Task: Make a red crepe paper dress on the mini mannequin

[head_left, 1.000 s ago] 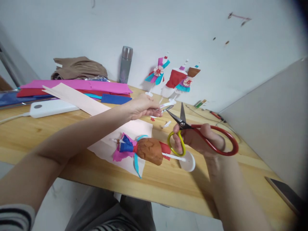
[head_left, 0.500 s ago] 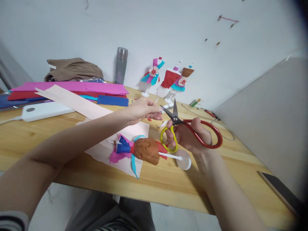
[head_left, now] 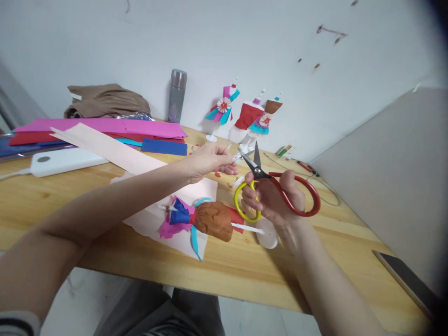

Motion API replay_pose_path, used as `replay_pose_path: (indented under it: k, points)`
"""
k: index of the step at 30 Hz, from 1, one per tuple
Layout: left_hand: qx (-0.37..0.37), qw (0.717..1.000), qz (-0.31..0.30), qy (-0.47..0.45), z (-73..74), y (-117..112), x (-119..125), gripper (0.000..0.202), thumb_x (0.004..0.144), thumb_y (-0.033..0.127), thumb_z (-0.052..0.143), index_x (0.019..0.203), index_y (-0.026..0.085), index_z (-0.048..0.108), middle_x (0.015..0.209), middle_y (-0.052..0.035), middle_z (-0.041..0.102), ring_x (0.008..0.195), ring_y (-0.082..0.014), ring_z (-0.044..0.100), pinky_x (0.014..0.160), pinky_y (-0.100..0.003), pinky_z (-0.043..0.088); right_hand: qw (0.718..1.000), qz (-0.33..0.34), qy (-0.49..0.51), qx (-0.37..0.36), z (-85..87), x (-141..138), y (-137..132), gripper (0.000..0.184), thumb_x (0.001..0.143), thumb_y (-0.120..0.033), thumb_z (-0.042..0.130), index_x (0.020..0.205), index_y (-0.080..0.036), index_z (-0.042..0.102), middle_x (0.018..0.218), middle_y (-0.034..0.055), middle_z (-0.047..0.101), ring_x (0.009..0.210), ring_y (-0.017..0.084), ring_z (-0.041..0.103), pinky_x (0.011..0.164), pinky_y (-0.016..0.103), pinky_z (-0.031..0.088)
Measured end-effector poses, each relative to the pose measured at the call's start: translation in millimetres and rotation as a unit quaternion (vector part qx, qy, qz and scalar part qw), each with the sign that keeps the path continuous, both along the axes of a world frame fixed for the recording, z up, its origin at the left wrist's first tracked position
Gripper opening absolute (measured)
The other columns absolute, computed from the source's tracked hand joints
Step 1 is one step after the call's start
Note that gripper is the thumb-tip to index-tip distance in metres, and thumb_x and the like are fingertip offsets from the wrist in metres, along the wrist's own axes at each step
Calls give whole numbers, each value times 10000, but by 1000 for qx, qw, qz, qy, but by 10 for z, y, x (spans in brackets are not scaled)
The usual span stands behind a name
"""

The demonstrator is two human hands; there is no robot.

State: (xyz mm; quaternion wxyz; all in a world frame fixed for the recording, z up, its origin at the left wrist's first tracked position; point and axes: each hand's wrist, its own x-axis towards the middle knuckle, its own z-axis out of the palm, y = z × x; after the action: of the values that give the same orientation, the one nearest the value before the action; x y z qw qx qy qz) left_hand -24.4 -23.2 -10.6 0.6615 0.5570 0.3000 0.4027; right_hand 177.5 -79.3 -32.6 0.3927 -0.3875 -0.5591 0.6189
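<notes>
My right hand (head_left: pixel 276 198) grips a pair of scissors (head_left: pixel 269 186) with one red and one yellow handle loop, blades apart and pointing up-left. My left hand (head_left: pixel 210 161) pinches a small white strip (head_left: pixel 238 157) just left of the blades. Below both hands a paper-dressed doll (head_left: pixel 206 219) lies on its side on a pale pink sheet (head_left: pixel 154 219), its white round stand (head_left: pixel 266 233) toward my right wrist.
Three dressed dolls (head_left: pixel 245 116) stand at the wall beside a grey flask (head_left: pixel 177 95). Pink, red and blue paper sheets (head_left: pixel 105 130), a brown cloth (head_left: pixel 105 100) and a white power bank (head_left: pixel 59 161) lie at the left. A dark phone (head_left: pixel 406 280) lies at the table's right edge.
My right hand has moved the scissors left and up, closer to the strip in my left hand. My left hand has stayed nearly still.
</notes>
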Motion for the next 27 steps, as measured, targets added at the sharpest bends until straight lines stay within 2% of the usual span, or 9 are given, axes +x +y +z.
replay_pose_path:
  k: [4, 9, 12, 16, 21, 24, 27]
  points:
    - [8, 1000, 7, 10, 16, -5, -3, 250, 903, -22, 541, 677, 76, 582, 660, -31, 667, 629, -88, 691, 707, -223, 548, 1000, -11, 17, 2, -1, -37, -26, 633, 689, -857, 555, 825, -239, 594, 590, -39, 433, 400, 82, 295, 427, 290, 323]
    - [32, 999, 19, 33, 70, -22, -21, 286, 917, 24, 570, 637, 85, 575, 590, -35, 664, 550, -83, 660, 652, -217, 553, 1000, -2, 7, -12, -36, -18, -32, 539, 739, -762, 639, 826, -235, 562, 476, -96, 352, 327, 58, 180, 351, 251, 183]
    - [33, 998, 33, 46, 89, -33, -23, 317, 908, 31, 593, 600, 94, 553, 566, -31, 656, 537, -84, 656, 638, -216, 554, 997, -29, -56, 41, -83, -15, -18, 522, 816, -734, 586, 895, -218, 559, 450, -102, 365, 330, 67, 238, 367, 241, 208]
    - [4, 998, 52, 47, 92, -39, -8, 326, 893, -12, 581, 586, 91, 547, 557, -29, 651, 555, -85, 665, 652, -214, 558, 972, -34, -189, 137, -122, -9, -9, 542, 832, -714, 577, 995, -197, 555, 517, -84, 418, 419, 88, 357, 412, 230, 279]
    - [-7, 997, 70, 39, 94, -42, 3, 308, 882, -32, 570, 600, 92, 568, 566, -31, 664, 544, -79, 656, 673, -219, 566, 935, -8, -303, 184, -31, 86, -9, 485, 845, -640, 595, 994, -178, 598, 623, -53, 418, 512, 91, 370, 456, 232, 309]
    - [17, 995, 64, 71, 72, -20, 1, 292, 889, 1, 572, 614, 97, 574, 610, -52, 688, 571, -93, 671, 681, -230, 574, 933, 7, -315, 176, 59, 191, 3, 502, 801, -623, 653, 1000, -163, 633, 627, -52, 398, 517, 82, 322, 442, 227, 248]
    - [85, 982, 76, 152, 33, 51, -17, 288, 881, 19, 580, 611, 113, 549, 608, -47, 681, 591, -116, 686, 646, -230, 566, 938, -8, -313, 149, 140, 339, 11, 548, 772, -657, 658, 1021, -169, 635, 622, -57, 386, 503, 81, 309, 435, 227, 225]
